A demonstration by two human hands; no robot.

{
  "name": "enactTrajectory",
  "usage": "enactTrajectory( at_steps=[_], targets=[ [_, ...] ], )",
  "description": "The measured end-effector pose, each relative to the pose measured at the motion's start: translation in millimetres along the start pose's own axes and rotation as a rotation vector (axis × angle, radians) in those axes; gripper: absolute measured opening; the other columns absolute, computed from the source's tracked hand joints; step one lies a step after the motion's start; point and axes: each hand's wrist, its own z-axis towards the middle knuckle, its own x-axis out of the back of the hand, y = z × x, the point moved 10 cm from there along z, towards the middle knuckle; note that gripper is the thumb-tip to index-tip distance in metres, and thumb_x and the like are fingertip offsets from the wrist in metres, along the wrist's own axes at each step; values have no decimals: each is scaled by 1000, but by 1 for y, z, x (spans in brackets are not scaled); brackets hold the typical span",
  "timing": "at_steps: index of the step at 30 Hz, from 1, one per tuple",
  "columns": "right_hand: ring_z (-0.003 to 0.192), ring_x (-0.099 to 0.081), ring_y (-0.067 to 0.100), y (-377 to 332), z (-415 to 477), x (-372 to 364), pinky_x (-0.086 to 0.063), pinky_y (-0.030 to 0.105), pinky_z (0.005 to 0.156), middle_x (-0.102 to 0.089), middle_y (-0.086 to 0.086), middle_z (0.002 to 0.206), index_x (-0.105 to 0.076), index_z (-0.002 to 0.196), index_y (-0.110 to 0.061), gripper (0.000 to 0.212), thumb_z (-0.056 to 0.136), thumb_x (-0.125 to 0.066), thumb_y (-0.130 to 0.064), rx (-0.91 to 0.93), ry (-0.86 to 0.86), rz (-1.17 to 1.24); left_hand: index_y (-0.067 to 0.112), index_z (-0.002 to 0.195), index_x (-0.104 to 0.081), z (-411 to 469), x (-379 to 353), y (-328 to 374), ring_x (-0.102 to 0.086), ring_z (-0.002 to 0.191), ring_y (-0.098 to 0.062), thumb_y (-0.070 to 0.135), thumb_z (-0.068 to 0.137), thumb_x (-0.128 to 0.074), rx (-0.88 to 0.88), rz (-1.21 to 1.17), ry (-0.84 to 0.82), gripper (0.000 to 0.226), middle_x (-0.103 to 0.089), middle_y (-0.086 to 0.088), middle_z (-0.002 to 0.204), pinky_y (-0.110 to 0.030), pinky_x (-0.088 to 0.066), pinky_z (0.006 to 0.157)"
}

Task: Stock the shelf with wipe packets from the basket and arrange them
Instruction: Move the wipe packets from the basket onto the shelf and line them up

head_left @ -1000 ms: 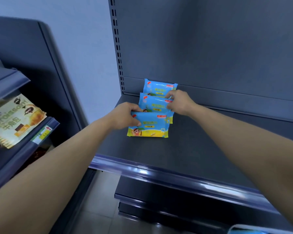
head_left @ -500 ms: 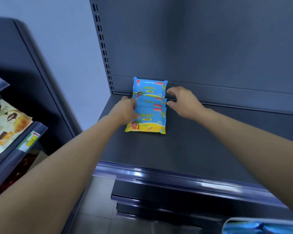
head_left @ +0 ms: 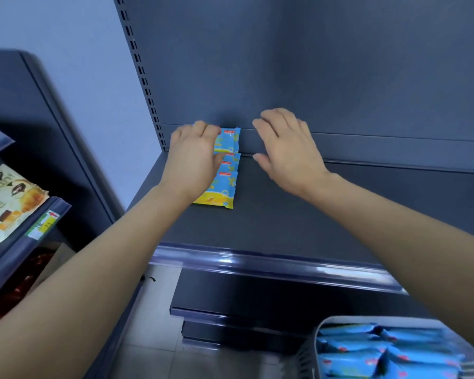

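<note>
Croissant packet [head_left: 10, 199] above price label [head_left: 45, 223]

Left hand [head_left: 195, 160] covers half the wipe packets [head_left: 226, 184] (basket [head_left: 340, 321] cropped, blurred).

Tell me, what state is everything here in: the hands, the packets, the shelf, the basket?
wipe packets: three, overlapping in a row, rear one leaning on the back panel.
shelf: carries that row near its left rear corner.
left hand: open, lying on the row.
right hand: open, holding nothing, apart from the packets.
basket: holds many more blue packets.
</note>
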Motion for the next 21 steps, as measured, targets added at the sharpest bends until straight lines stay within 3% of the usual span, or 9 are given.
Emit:
enactTrajectory(
  at_steps=[6,10,14,21],
  targets=[
    [120,-50,40,18,-61,91,-42,47,92,-55,19,127,-55,119,1,56,71,-74,-20,29,163,-81,1,116,-57,-41,79,102,-52,103,-42,14,82,-64,-183,-3,237,37,-59,-19,110,-47,-33,100],
    [117,-51,40,38,-121,142,-43,47,91,-56,19,126,-56,118,0,55,70,-73,-21,30,238,-99,1,114,-58,-82,100,172,-54,100,-41,14,80,-66,-256,-35,281,37,-60,-18,108,-46,-35,99],
    [116,-50,39,61,-188,156,-42,47,91,-56,19,125,-57,118,-1,53,71,-70,-23,16,174,-92,3,111,-59,-127,84,238,-56,98,-37,16,78,-67,-311,-101,220,36,-61,-16,105,-44,-38,94],
    [111,-56,39,93,-303,111,-46,44,87,-60,18,118,-61,113,-1,51,67,-73,-21,27,-45,-19,6,105,-64,-202,-7,303,-60,93,-35,27,77,-58,-329,-169,-23,35,-65,-13,99,-40,-36,91]
  ],
)
